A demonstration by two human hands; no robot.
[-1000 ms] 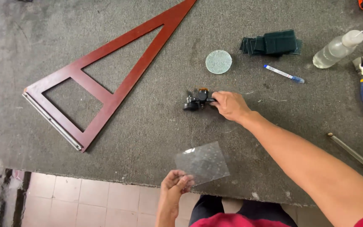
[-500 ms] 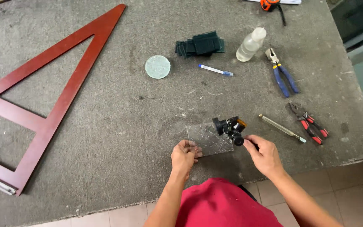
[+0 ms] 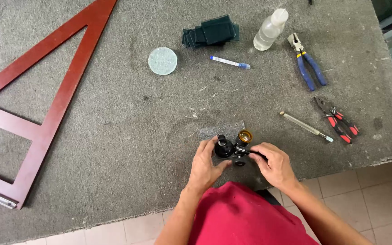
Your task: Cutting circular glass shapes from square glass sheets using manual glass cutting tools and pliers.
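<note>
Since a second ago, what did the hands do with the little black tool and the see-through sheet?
The right hand carried the black tool from the middle of the table toward the near edge and onto the clear sheet. The left hand, which held the sheet's corner, now grips the tool too. The red wooden triangle, round disc, bottle and blue pliers stayed put.
</note>
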